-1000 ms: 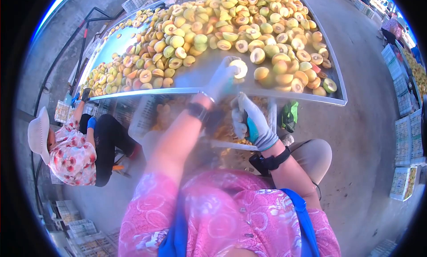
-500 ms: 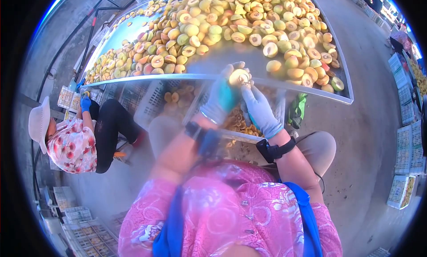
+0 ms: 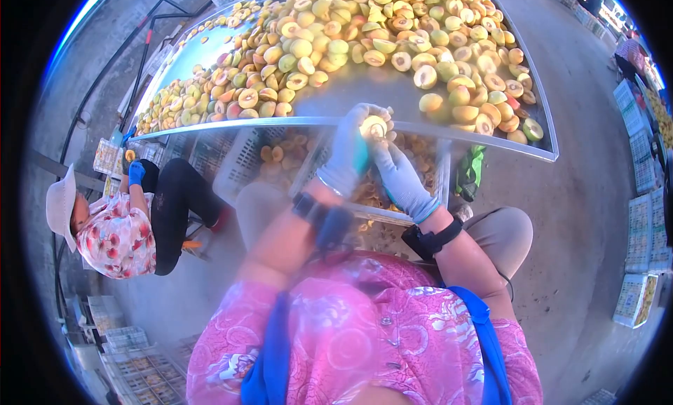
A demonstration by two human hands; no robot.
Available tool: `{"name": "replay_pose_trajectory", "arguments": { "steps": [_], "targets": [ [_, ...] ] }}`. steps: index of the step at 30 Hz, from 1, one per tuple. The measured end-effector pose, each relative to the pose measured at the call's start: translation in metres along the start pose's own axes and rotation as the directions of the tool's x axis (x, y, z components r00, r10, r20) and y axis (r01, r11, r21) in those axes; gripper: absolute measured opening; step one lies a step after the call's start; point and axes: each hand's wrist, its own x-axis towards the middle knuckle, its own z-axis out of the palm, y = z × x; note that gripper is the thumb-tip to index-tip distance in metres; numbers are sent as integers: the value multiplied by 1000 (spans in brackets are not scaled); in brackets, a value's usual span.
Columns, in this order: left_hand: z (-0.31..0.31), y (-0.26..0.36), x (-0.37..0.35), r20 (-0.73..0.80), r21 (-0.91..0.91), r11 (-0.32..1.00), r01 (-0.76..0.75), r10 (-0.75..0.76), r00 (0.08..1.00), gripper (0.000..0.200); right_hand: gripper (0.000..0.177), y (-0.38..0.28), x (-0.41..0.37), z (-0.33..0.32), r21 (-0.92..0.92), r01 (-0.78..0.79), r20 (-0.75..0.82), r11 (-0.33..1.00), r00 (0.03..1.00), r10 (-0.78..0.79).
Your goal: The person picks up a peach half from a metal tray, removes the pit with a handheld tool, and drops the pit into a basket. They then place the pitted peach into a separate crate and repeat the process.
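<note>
Fruit (image 3: 374,128) in left hand (image 3: 346,151) — right hand (image 3: 406,180) alongside

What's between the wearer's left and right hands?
Head view: a cut fruit, held in the left hand, with the right hand at its near edge.

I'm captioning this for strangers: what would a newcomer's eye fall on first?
First, the heap of halved stone fruit across the metal-rimmed table ahead. Then the gloved left hand holding one fruit half at its near edge, the gloved right hand against it. At far left sits a co-worker in a pale hat.
</note>
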Motion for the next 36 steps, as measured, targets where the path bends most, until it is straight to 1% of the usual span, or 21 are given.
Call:
{"name": "replay_pose_trajectory", "arguments": {
  "steps": [2,4,6,8,10,11,13,15,17,19,20,22,23,25,26,28,29,31,32,34,36],
  "targets": [
    [-1,0,-1,-6,-27,1000,16,-16,1000,26,41,-6,-3,-1,58,-77,30,995,997,76],
    [-4,-1,-1,12,235,959,-158,159,987,28,42,-23,-8,2,113,-154,66,982,987,148],
    [0,0,-3,-17,234,963,-136,144,989,31,46,-37,-13,6,287,-273,108,918,962,253],
    [4,6,-5,-48,231,966,-114,128,991,35,47,-32,-12,4,247,-261,122,933,964,238],
    [8,13,-7,-88,16,996,83,-81,993,41,48,-31,-13,5,203,-252,141,946,964,226],
    [7,11,-6,-89,16,996,82,-80,993,41,47,-32,-13,7,245,-268,137,932,961,240],
    [3,6,-6,-96,253,966,-49,76,992,46,45,-33,-13,10,287,-283,133,915,958,255],
    [1,3,-7,-88,250,966,-62,86,992,47,42,-33,-12,9,354,-376,157,856,926,342],
    [-2,7,-5,-80,246,966,-75,98,992,49,41,-27,-14,7,334,-367,182,868,929,323],
    [-4,19,-4,27,-24,980,199,-198,980,53,40,-26,-16,5,309,-364,214,879,927,308],
    [-5,18,-4,25,-25,980,197,-196,980,53,40,-28,-15,4,307,-394,245,867,912,328],
    [-7,11,-6,-20,133,990,53,-51,998,56,40,-30,-14,4,308,-424,273,852,897,347],
    [-7,7,-6,-19,135,989,56,-54,998,56,41,-30,-14,5,318,-447,274,836,888,370],
    [-3,2,-7,-103,309,951,-34,69,992,59,41,-33,-16,4,328,-469,271,820,878,394],
    [-5,5,-6,-104,307,951,-32,67,992,59,42,-36,-18,2,322,-464,298,825,877,376],
    [-11,20,-8,104,65,979,193,-199,974,61,42,-37,-20,-1,312,-464,331,829,871,363],
    [-15,21,-5,100,63,979,193,-199,975,61,42,-36,-20,-4,305,-511,380,804,839,389],
    [-25,19,1,221,338,935,103,-186,958,63,42,-37,-21,-3,296,-558,429,775,803,415],
    [-29,15,2,219,338,935,105,-187,957,63,41,-39,-23,0,284,-527,397,801,825,402],
    [-31,14,2,191,512,859,6,-120,974,66,41,-37,-22,-2,272,-496,365,824,846,389],
    [-32,20,-3,222,482,875,55,-183,958,67,40,-29,-18,-9,338,-679,564,651,700,437]
  ]
}}
